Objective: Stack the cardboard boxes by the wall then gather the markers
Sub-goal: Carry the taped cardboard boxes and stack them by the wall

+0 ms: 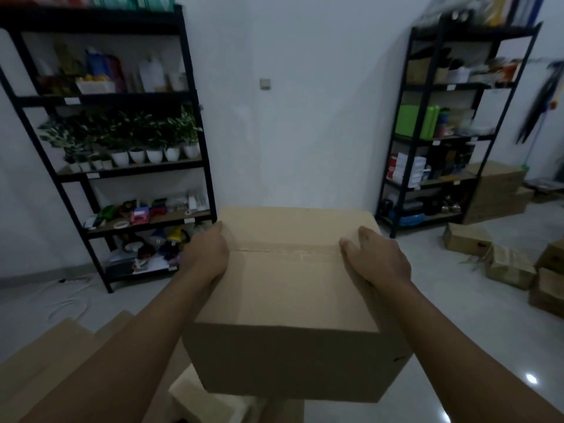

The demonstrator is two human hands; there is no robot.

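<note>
- Cardboard box [290, 288], taped shut, is held up facing the wall [290, 102] at 12 o'clock.
- Left hand [207, 254] grips its 9 o'clock side.
- Right hand [375, 261] grips its 3 o'clock side.

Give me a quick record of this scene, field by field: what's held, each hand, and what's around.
held: cardboard box, taped shut on top
left hand: grips the box's left side
right hand: grips the box's right side
ahead: bare white wall between two black shelf units
floor right: smaller cardboard boxes scattered
markers: cannot tell
</note>
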